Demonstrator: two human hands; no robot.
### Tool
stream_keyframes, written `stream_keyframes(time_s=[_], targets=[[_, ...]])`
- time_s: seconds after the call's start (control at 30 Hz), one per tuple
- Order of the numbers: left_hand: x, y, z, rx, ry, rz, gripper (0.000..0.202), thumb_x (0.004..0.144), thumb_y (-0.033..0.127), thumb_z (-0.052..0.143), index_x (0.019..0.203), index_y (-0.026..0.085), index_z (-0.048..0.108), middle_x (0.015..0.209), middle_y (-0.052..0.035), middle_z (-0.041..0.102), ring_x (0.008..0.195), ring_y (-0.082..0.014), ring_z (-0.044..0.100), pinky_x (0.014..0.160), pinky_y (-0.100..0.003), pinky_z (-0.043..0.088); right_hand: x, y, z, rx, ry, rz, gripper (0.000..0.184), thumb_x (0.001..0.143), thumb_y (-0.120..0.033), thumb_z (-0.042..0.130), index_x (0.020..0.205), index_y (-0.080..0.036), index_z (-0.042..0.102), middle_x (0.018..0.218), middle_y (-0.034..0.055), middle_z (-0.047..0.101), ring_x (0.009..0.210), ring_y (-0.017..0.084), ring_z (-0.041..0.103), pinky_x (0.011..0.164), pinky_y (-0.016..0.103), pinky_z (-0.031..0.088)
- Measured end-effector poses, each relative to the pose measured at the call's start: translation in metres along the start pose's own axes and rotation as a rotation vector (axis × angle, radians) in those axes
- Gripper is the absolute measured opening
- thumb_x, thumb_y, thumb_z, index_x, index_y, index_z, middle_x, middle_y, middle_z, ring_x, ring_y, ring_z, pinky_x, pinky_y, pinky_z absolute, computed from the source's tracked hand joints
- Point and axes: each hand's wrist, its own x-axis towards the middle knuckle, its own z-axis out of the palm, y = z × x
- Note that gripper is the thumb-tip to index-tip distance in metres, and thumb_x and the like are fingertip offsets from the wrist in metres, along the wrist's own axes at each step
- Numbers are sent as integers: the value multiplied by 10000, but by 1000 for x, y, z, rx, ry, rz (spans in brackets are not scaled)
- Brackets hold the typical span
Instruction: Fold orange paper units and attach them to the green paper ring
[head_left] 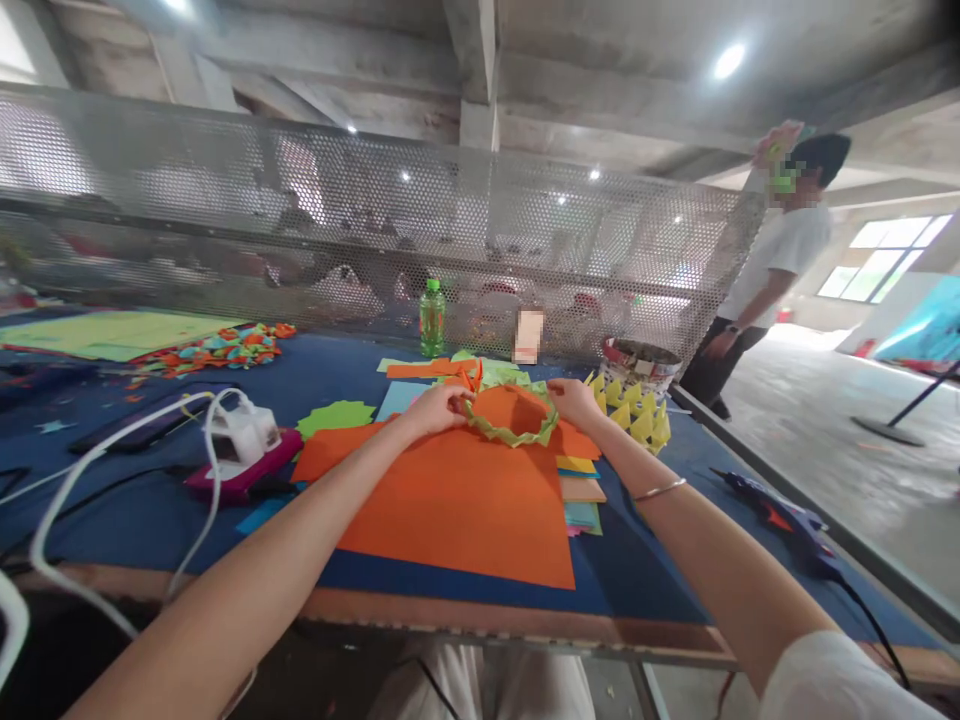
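A ring of folded green paper [517,438], with a zigzag edge, is held between my two hands above the orange paper sheets [457,510]. My left hand [442,408] pinches its left side, fingers closed. On the opposite side my right hand [571,400] grips the rim between thumb and fingers. Orange paper shows through the ring's middle. Just right of my right hand stands a yellow folded-paper crown [637,415]. Behind the ring lie green paper pieces [502,372] and orange strips [424,368].
A green bottle [432,320] stands by the perforated metal screen [360,220]. On the left are a power strip [240,475] with white cables and a heap of folded paper bits [225,348]. A glue gun [787,515] lies right. Beyond the table, a person [780,250] stands.
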Motion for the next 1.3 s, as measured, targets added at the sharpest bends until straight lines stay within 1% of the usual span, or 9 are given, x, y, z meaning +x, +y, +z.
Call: stream_keyframes(time_s=[0.23,0.43,0.57,0.73,0.93,1.0,1.1,1.23,1.3], targets=[[-5,0,9,86,-4,60,334,953,344,617,1234,164,597,1242,-96,621,1045,-240,642,877,-445,560,-16,4,6,3,124,41,321,974,-335,610,1259,-186,596,1276,93,616,1059,232,645,887,443,559],[-11,14,9,125,28,67,315,957,349,609,1217,171,611,1243,-90,624,1043,-240,642,878,-435,560,-27,16,8,-38,117,111,318,969,-335,619,1248,-184,602,1260,90,623,1054,233,648,880,435,561],[-11,15,11,133,88,76,319,958,346,609,1225,171,605,1242,-94,623,1042,-236,643,879,-438,560,-26,15,6,-23,136,68,307,970,-333,617,1239,-187,609,1261,88,625,1048,229,649,875,428,563],[-6,12,15,154,155,89,318,961,345,606,1229,175,602,1249,-97,620,1050,-236,640,887,-443,556,-25,5,6,5,220,-24,300,974,-330,610,1237,-186,610,1260,89,627,1040,225,651,875,428,564],[-8,12,24,167,149,142,318,960,343,608,1226,168,601,1224,-94,629,1022,-228,649,866,-432,565,-30,-1,2,-26,312,-92,321,975,-326,608,1267,-193,594,1313,98,598,1097,242,630,917,458,546],[-13,17,28,170,142,189,319,959,346,610,1222,165,602,1202,-90,638,994,-220,657,845,-420,572,-36,-4,-1,-44,281,-135,301,979,-330,602,1246,-190,607,1295,95,609,1093,238,632,924,459,541],[-22,30,37,192,179,276,296,970,339,591,1203,158,615,1130,-82,669,938,-205,670,823,-401,572,-48,-13,-3,-72,168,-250,285,971,-378,607,1174,-182,647,1239,87,647,1103,242,630,957,479,511],[-42,54,51,254,254,458,265,1000,226,470,1148,170,683,1084,-102,721,993,-235,681,863,-353,517,-63,-28,9,-112,36,-419,419,855,-436,741,1215,-242,649,1223,66,682,1194,271,588,1037,498,433],[-55,66,60,298,224,576,272,985,202,465,1135,181,692,1047,-94,729,976,-228,686,813,-323,510,-65,-31,16,-141,7,-458,395,880,-401,721,1225,-226,640,1219,67,678,1164,263,605,1022,498,448]])
